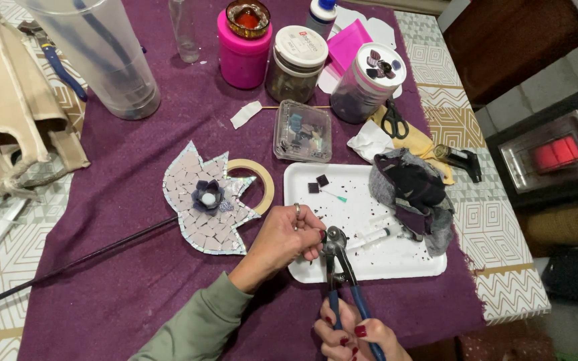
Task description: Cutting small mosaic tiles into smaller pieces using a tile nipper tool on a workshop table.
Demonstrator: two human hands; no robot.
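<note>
Head view: right hand [352, 334] fingers clench blue-handled metal nippers [338, 257]; left hand [289, 237] pinches something unseen.

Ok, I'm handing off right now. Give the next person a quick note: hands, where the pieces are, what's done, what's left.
Left hand: fingertips pinched at the nippers' head; any piece there is too small to see.
Right hand: grips the blue-handled nippers, over the white tray edge.
Flower mosaic lies left of the tray, mostly tiled.
Two dark square tiles sit on the tray; more in the clear box.
Left: a gap near the flower's centre.
</note>
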